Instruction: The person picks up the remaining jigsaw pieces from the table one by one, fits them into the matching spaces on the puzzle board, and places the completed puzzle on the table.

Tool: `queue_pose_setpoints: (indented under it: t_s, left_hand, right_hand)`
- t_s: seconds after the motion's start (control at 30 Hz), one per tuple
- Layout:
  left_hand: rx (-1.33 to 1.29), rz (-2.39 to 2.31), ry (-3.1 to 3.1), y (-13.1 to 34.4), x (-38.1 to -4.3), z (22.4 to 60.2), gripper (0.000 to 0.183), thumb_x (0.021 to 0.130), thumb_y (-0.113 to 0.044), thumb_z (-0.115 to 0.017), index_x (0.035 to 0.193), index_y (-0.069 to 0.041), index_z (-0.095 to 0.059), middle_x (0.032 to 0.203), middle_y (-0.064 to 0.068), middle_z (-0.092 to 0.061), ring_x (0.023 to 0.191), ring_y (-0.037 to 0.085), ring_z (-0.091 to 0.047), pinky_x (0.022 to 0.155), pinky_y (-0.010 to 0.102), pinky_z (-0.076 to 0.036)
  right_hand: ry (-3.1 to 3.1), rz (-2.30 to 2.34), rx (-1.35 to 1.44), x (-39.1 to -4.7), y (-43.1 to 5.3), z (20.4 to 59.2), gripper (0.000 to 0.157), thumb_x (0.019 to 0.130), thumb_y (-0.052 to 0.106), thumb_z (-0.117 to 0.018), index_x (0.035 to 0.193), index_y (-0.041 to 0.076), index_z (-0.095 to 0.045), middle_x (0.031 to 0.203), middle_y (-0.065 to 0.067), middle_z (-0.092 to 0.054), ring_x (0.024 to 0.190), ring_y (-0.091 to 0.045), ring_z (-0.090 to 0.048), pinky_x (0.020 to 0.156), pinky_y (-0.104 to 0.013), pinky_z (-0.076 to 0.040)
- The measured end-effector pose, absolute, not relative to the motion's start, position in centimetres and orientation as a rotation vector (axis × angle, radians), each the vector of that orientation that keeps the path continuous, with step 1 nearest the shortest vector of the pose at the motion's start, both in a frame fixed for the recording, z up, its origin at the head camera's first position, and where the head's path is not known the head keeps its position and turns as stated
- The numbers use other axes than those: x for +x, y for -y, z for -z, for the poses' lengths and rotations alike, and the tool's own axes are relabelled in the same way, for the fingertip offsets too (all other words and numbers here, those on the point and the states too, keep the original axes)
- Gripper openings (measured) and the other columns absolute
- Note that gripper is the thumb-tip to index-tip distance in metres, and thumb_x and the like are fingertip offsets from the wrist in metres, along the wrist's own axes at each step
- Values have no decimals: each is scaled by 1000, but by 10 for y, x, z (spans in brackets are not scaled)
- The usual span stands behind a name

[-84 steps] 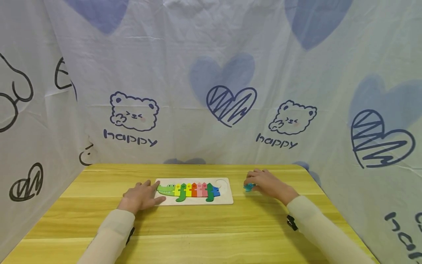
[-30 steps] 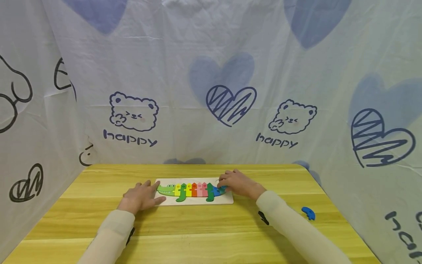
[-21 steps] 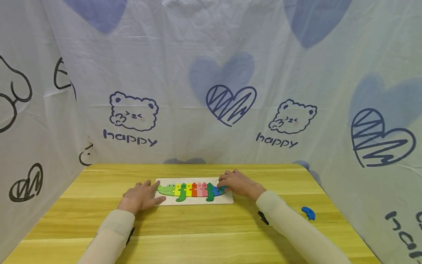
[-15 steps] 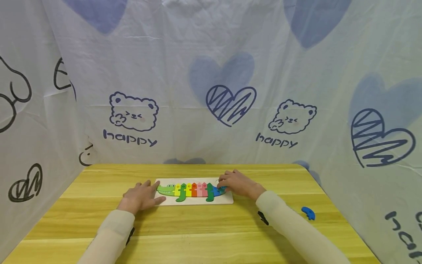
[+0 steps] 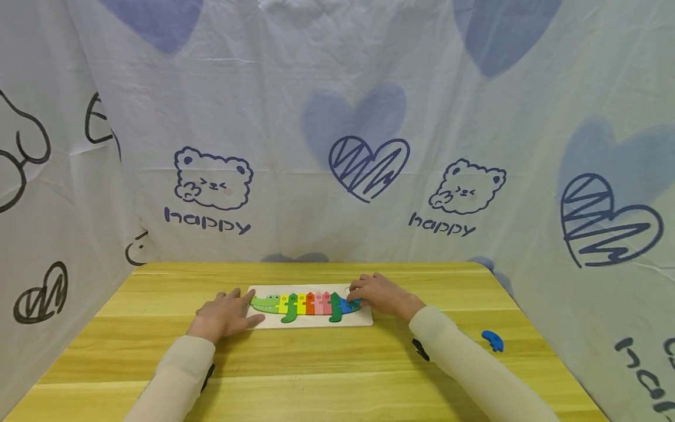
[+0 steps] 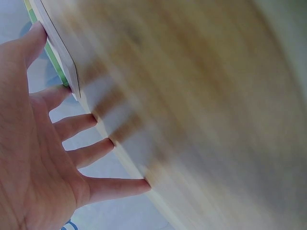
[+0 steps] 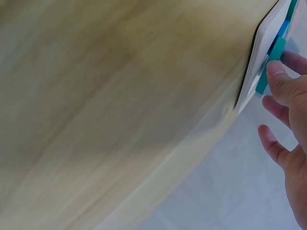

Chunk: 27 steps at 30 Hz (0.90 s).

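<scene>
A pale wooden puzzle board [image 5: 311,323] lies near the middle of the table, filled with a row of coloured crocodile pieces that starts with a green head piece [image 5: 265,305]. My left hand [image 5: 222,316] rests at the board's left end, fingers spread, thumb and index finger touching it. At the right end, my right hand [image 5: 382,293] pinches a teal puzzle piece [image 7: 277,51] between thumb and index finger, beside the blue piece [image 5: 345,306]. The right fingers partly cover the teal piece, so whether it sits fully in its recess is unclear.
One loose blue curved puzzle piece [image 5: 493,340] lies on the wooden table [image 5: 295,381], to the right of my right forearm. A white cloth [image 5: 290,205] printed with hearts and bears hangs behind the table and along both sides.
Since the oldest frame, my right hand has carried the teal piece left onto the board's right end, and the loose blue piece has come into view. In the last second nothing visibly moves.
</scene>
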<state>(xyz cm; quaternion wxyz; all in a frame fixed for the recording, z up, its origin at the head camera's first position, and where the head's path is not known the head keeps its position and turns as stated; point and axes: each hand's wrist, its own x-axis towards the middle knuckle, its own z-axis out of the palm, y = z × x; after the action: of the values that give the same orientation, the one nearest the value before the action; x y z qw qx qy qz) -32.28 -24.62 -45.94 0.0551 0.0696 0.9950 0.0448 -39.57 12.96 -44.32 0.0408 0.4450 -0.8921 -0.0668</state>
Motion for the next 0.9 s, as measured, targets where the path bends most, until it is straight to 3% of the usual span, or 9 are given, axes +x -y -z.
queue_pose_setpoints:
  t_s: [0.43, 0.7, 0.9]
  left_hand:
    - [227, -135, -3031, 247, -324, 461, 87, 84, -74, -43, 148, -17, -34, 148, 24, -38, 127, 54, -39, 83, 71, -44]
    - [228, -123, -3034, 246, -324, 460, 86, 85, -73, -43, 148, -17, -35, 147, 24, -39, 126, 53, -40, 83, 71, -45]
    - [227, -123, -3030, 246, -324, 460, 86, 84, -74, -43, 148, -16, -35, 147, 24, -38, 127, 54, -40, 84, 71, -44]
  right_hand:
    - [2723, 220, 1369, -392, -130, 441, 34, 88, 22, -67, 120, 33, -64, 124, 8, -63, 104, -15, -53, 92, -35, -48]
    - [2699, 162, 1384, -388, -150, 433, 37, 89, 37, -65, 124, 25, -62, 121, 4, -64, 110, -17, -55, 96, -40, -48]
    - [2682, 109, 1368, -379, -174, 423, 41, 87, 39, -67, 123, 20, -63, 118, 1, -64, 109, -20, -56, 93, -43, -48]
